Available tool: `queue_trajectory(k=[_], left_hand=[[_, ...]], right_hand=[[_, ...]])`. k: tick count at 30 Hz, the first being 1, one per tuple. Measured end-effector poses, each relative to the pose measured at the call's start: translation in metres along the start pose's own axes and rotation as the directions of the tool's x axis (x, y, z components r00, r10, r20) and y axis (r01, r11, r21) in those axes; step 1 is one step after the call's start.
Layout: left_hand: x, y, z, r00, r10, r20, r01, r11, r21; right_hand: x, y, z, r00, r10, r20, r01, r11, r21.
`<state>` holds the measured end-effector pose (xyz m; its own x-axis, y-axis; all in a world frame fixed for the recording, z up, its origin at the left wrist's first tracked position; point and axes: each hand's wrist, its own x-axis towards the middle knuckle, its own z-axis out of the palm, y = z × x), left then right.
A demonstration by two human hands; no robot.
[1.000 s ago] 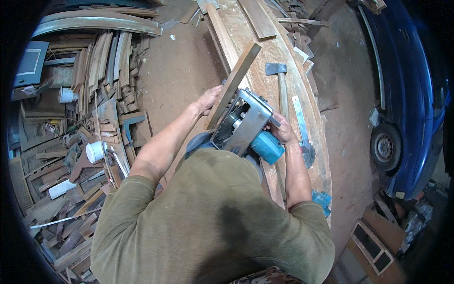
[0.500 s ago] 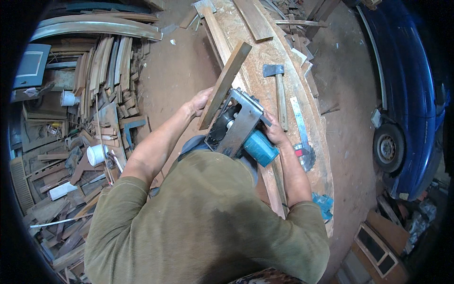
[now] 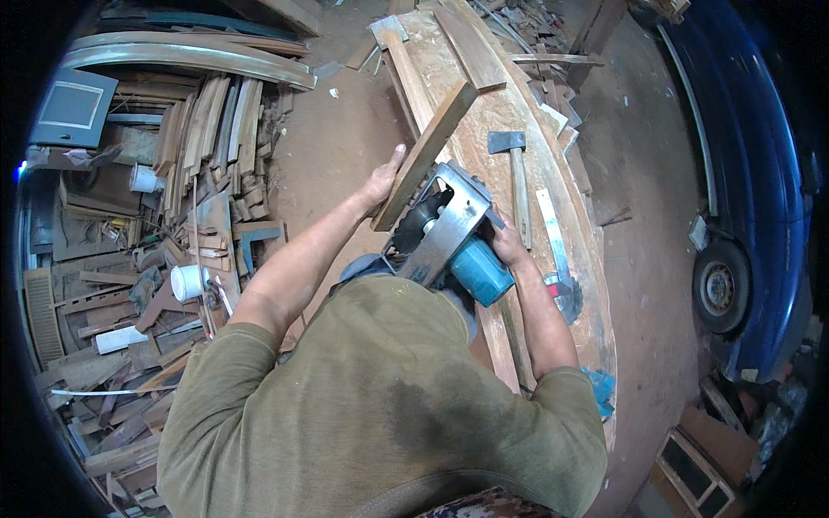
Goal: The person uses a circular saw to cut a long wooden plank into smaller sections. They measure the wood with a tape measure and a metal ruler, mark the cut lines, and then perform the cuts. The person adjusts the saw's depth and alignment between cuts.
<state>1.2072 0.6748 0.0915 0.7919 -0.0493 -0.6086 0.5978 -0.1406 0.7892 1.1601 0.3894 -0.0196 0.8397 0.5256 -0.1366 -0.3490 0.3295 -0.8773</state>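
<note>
My left hand (image 3: 380, 183) grips a short wooden board (image 3: 427, 154) near its lower end. Its thumb points up along the board's side, and the fingers are partly hidden behind the wood. The board slants up and to the right. Just to its right, my right hand (image 3: 509, 242) holds a circular saw (image 3: 458, 216) with a metal base plate and a teal motor housing (image 3: 481, 271). The saw is tilted so that its dark round blade (image 3: 412, 229) shows towards the board. I cannot tell whether blade and board touch.
On the long wooden workbench (image 3: 553, 155) lie a hatchet (image 3: 518, 177), a metal strip (image 3: 550, 229), a loose saw blade (image 3: 570, 302) and a plank (image 3: 471, 52). Stacked timber (image 3: 194, 138) and offcuts fill the left side, with a white bucket (image 3: 186, 282). A blue vehicle (image 3: 760, 173) stands at right.
The whole view has shifted a little, so the surroundings sit lower and further right. My left thumb now sticks out from the board. Both hands keep hold of the board and the saw.
</note>
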Motion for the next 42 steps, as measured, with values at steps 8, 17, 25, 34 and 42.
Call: queue_trajectory(k=[8, 17, 25, 34, 42], left_hand=[[0.013, -0.024, -0.005, 0.994, 0.000, -0.111, 0.005, 0.999, 0.044], [0.019, -0.039, -0.009, 0.993, 0.108, 0.041, -0.111, 0.991, 0.072], [0.018, -0.047, -0.013, 0.984, 0.178, -0.026, -0.170, 0.966, 0.192], [-0.034, -0.033, -0.003, 0.646, 0.698, -0.308, -0.379, 0.644, 0.664], [-0.136, -0.065, 0.084, 0.776, -0.433, 0.458, 0.505, 0.862, -0.042]], right_hand=[[0.003, -0.011, 0.010, 0.999, 0.028, 0.043, -0.034, 0.986, 0.163], [-0.002, -0.027, 0.020, 0.998, 0.066, 0.021, -0.069, 0.974, 0.215], [0.000, -0.031, 0.025, 0.988, 0.153, 0.012, -0.153, 0.979, 0.132], [0.006, -0.009, 0.006, 0.995, 0.100, 0.025, -0.103, 0.938, 0.331], [0.010, -0.013, 0.024, 0.999, 0.046, -0.016, -0.038, 0.944, 0.327]])
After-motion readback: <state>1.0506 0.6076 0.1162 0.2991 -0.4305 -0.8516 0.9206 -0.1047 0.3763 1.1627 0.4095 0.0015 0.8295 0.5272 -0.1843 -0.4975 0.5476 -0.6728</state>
